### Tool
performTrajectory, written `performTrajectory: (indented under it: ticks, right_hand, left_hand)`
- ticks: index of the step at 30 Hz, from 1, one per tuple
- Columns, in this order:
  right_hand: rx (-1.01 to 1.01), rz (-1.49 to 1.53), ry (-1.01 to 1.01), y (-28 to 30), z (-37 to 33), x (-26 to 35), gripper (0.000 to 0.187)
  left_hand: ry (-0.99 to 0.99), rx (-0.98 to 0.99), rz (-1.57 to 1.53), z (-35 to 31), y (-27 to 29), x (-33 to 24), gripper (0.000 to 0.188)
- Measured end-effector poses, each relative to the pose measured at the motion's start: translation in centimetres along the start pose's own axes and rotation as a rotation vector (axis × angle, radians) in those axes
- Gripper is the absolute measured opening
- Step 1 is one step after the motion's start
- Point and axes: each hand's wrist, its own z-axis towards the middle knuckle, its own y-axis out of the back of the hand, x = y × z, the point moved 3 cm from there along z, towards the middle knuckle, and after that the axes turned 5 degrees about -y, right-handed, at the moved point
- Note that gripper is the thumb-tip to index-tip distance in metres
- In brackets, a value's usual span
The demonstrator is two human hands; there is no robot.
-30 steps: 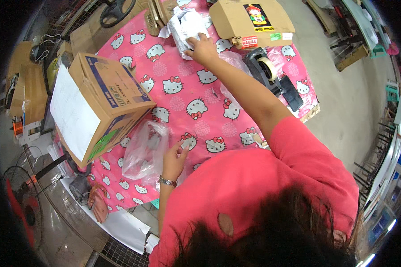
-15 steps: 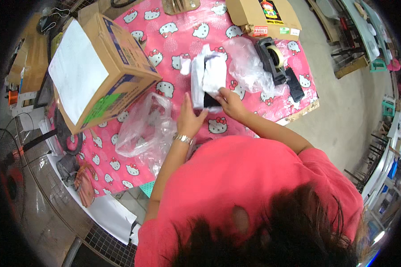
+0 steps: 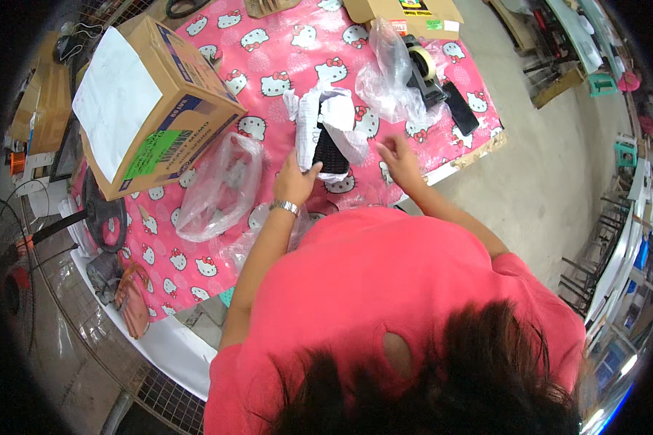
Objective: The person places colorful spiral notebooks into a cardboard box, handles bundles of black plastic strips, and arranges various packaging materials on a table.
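White paper wrapping (image 3: 309,134) sits loosely around a black ridged object (image 3: 331,154) on the tabletop (image 3: 257,67), just in front of the person. The left hand (image 3: 295,178) pinches the wrapping at its near left corner, thumb toward the near end, fingers along the left side. The right hand (image 3: 402,162) is apart from it, just to the right, thumb and fingers loosely spread, nothing visible in it.

The work on the paper looks about halfway. Paper covers the left side and far end, and a loose flap hangs over the right, but the black face shows between them toward the near end: neither fully covered nor fully bare, so both edges seem left to deal with. A clear plastic bag (image 3: 221,190) lies to the left, a crumpled plastic bag (image 3: 390,81) beside the tape dispenser (image 3: 429,85); neither encloses the object.
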Motion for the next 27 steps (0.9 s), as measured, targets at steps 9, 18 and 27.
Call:
performTrajectory:
  ticks: [9,18,27]
  right_hand:
    - [0.155,-0.658,0.253,-7.6,5.3,6.2,0.03]
    - [0.062,-0.445,0.143,2.5,6.5,1.0,0.027]
    - [0.036,-0.653,0.733,-5.6,5.9,10.0,0.041]
  left_hand:
    - [0.019,-0.064,0.39,4.0,0.6,-4.3,0.046]
    - [-0.015,-0.086,0.267,3.5,1.2,-0.4,0.042]
    - [0.084,-0.182,0.195,5.2,2.0,-3.4,0.03]
